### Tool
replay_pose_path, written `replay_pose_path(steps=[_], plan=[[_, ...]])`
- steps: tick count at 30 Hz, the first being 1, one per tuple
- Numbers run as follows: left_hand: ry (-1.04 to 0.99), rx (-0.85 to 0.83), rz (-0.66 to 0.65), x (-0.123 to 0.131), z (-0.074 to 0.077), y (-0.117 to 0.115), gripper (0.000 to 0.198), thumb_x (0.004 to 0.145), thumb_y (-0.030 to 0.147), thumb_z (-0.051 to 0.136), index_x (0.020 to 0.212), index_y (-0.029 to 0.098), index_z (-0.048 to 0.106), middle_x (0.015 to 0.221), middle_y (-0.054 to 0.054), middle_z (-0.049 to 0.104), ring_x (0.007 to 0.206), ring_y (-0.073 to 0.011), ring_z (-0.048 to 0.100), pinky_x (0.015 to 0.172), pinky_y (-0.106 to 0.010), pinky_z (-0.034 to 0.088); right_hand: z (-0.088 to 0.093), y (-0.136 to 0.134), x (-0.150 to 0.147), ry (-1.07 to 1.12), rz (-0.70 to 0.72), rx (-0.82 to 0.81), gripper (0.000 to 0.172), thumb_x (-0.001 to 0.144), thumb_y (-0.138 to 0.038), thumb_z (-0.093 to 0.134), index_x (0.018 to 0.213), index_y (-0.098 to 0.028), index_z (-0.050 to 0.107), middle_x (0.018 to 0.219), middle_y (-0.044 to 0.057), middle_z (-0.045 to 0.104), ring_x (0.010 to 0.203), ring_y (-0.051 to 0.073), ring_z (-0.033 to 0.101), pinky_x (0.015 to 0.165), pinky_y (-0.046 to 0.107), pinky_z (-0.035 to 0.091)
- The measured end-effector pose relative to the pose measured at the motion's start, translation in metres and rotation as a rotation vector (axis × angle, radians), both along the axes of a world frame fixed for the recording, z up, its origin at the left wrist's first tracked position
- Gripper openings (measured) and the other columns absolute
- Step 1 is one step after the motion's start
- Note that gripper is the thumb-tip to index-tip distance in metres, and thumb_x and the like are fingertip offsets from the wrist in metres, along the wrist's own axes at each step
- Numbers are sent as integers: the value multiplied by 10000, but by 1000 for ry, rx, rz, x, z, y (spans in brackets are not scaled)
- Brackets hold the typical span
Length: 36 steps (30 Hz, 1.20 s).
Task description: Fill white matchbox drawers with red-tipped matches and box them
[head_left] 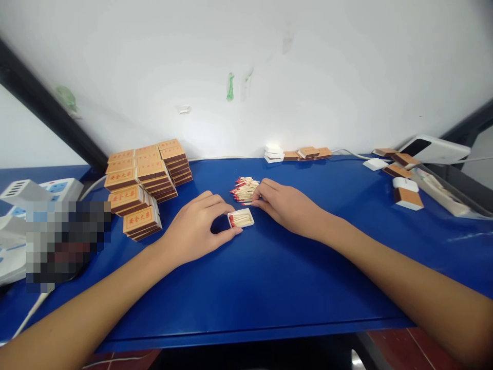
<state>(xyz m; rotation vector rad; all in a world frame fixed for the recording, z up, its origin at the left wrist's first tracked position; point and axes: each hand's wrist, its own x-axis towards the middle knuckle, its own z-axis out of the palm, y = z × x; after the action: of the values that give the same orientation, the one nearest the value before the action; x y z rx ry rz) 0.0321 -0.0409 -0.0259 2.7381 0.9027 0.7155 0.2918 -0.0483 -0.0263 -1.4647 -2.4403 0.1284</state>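
Observation:
My left hand (202, 221) grips a small white matchbox tray (251, 218) at its left end, thumb on the near side and index finger on the far side. Inside the tray lie several matches (241, 220), red heads to the left. Just behind it a loose pile of red-tipped matches (244, 189) lies on the blue table (269, 288). At the pile's right edge my right hand (283, 205) is closed in a pinch on the plain ends of matches; its fingertips partly hide how many.
Stacked matchboxes (154, 169) stand at the left, near a power strip (61, 192). White trays (273, 153) and matchbox sleeves (308, 152) lie along the wall. At the right are more sleeves (409, 198), a white device (439, 148) and a dark bin (462, 190).

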Motion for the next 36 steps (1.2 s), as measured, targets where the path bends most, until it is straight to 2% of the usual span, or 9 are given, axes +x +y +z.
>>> replay_pose_path(steps=[4, 11, 14, 19, 25, 31, 36], plan=[[-8, 27, 9, 0, -1, 0, 243, 949, 391, 762, 1087, 193, 734, 1060, -64, 747, 932, -235, 622, 837, -382, 516, 7, -12, -8, 85, 85, 38, 82, 1077, -238, 532, 1033, -203, 591, 1033, 56, 661, 777, 168, 606, 684, 285, 405], [-12, 32, -14, 3, -1, -1, 259, 945, 387, 766, 1085, 172, 734, 984, -66, 733, 895, -232, 620, 820, -383, 519, 4, -22, -24, 8, 141, 48, 142, 1079, -220, 513, 1016, -183, 634, 1037, 71, 696, 839, 189, 628, 679, 306, 398], [-17, 30, -19, 2, 0, -1, 258, 941, 383, 772, 1088, 175, 736, 1006, -68, 738, 900, -232, 622, 825, -386, 521, 2, -17, -17, 40, 116, 99, 133, 1072, -226, 524, 1022, -183, 639, 1022, 64, 691, 824, 186, 624, 684, 308, 403], [-20, -3, -44, 2, 0, -2, 238, 940, 366, 774, 1091, 184, 746, 1054, -73, 745, 928, -236, 623, 839, -391, 529, -4, -4, 0, 21, -15, 199, 125, 1059, -266, 579, 1075, -169, 656, 1034, 68, 664, 802, 189, 602, 690, 318, 401], [-29, 4, -63, 2, 2, -2, 236, 944, 363, 770, 1090, 180, 746, 1046, -78, 747, 933, -241, 631, 848, -398, 537, -10, 6, 4, -24, -47, 128, 93, 1052, -224, 578, 999, -175, 638, 1024, 68, 651, 807, 188, 593, 691, 310, 388], [-28, 5, -60, 1, 2, -1, 238, 944, 368, 771, 1085, 177, 745, 1044, -79, 749, 933, -241, 636, 853, -403, 541, -7, 5, 8, -75, -41, 97, 112, 1062, -230, 538, 1028, -181, 633, 1018, 66, 640, 779, 187, 572, 660, 311, 356], [-27, 8, -59, 1, 1, -1, 237, 947, 371, 766, 1089, 182, 748, 1045, -78, 752, 936, -239, 636, 851, -407, 545, -5, 5, 11, -35, -11, 73, 88, 1053, -237, 561, 1037, -188, 633, 1021, 54, 637, 779, 179, 569, 683, 309, 376]])
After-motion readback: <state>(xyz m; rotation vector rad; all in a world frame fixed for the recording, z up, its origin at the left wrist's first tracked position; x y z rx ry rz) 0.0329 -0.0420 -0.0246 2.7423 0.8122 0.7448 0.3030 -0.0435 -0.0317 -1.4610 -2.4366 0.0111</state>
